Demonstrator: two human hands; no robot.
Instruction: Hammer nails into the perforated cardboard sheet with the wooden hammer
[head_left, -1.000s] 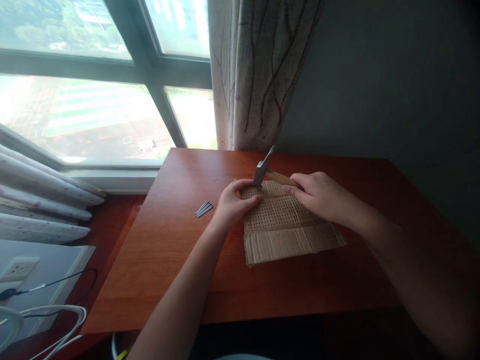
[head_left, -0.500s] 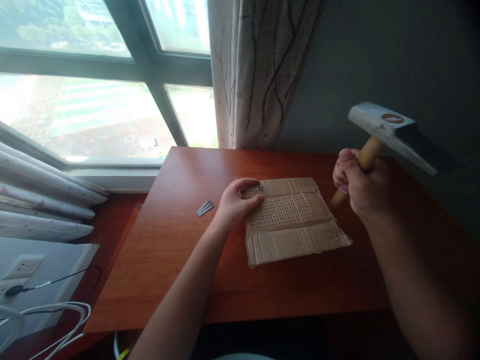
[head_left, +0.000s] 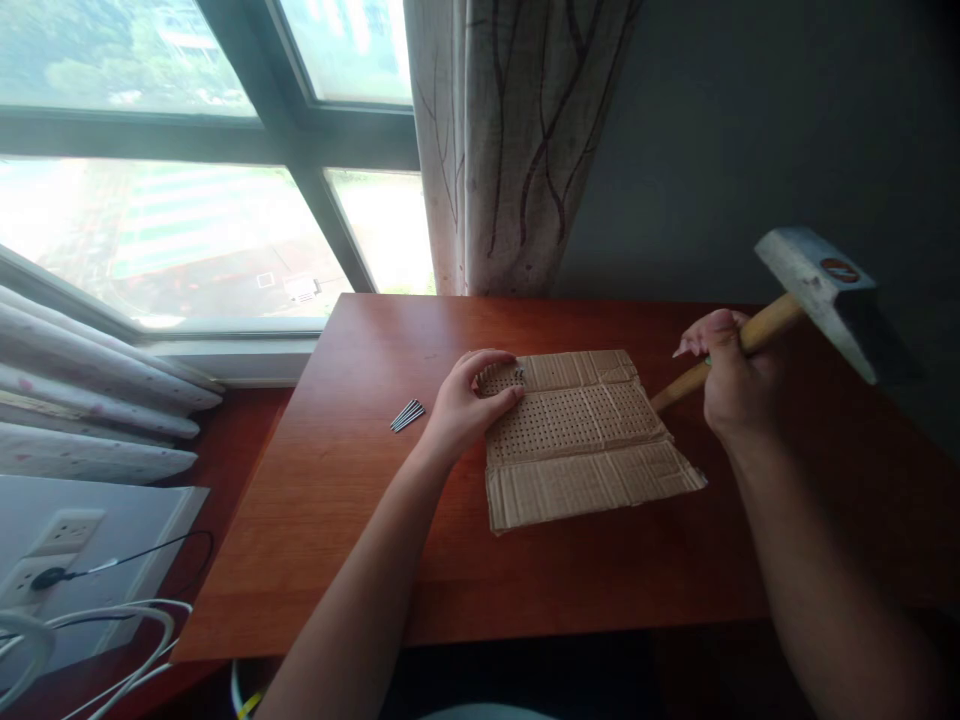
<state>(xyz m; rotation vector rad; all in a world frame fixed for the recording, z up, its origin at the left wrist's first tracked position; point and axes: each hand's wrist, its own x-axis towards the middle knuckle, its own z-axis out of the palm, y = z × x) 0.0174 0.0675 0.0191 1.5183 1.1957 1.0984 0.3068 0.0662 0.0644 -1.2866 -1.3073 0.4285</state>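
A flat piece of corrugated cardboard lies on the wooden table, its middle band covered with rows of small holes. At its far left corner my left hand grips it, thumb on top and fingers curled round the far edge. Some small dark bits by the thumb and fingertips are too tiny to make out. To the right of the cardboard, my right hand holds a hammer raised by its wooden handle, some fingers loosened. The steel head points up and right. Left of my left hand lies a small bundle of nails.
The reddish wooden table runs up to a window and a patterned curtain. At lower left are a wall socket with a plug and white cables.
My right hand has moved slightly right, and the hammer head has swung right and down. Some right fingers have loosened on the handle. My left hand stays on the cardboard.
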